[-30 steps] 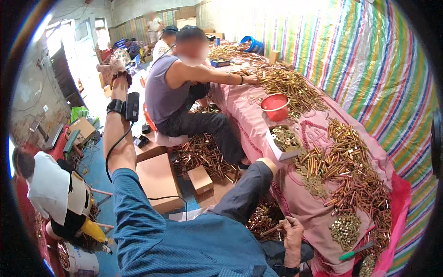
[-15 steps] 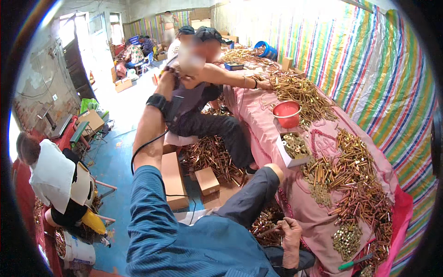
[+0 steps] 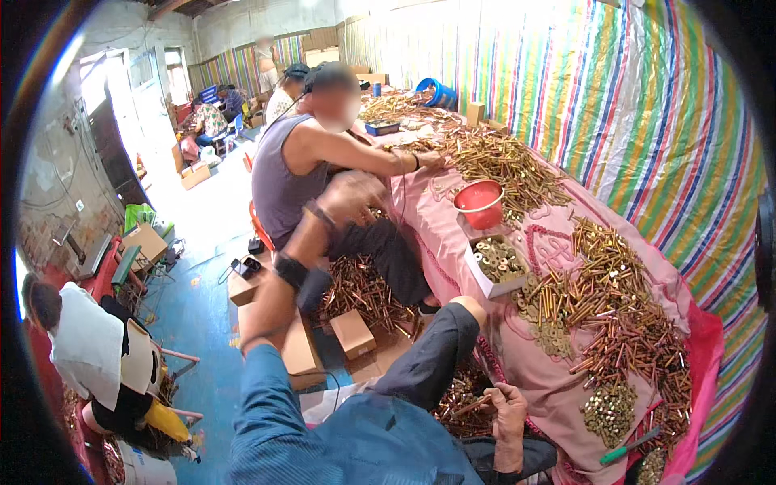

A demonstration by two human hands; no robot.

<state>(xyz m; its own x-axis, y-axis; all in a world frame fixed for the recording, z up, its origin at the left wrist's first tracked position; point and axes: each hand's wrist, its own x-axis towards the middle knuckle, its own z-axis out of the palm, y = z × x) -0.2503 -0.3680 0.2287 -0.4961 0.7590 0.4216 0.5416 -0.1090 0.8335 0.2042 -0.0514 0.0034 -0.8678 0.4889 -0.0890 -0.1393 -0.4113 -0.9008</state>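
As the left hand (image 3: 353,198), grip too blurred to tell, swings tableward, the right hand (image 3: 509,408) alone pinches a rod (image 3: 470,406) beside the table's (image 3: 525,356) left edge.

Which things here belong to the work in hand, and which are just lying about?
Seem to belong:
Rod-shaped piece, held in the right hand
Similar metal rods, heaped on the pink cloth
Flat washers
Nut-like pieces

Seem just lying about:
Small cardboard box
Tipped blue bucket

The left hand is too blurred to judge.
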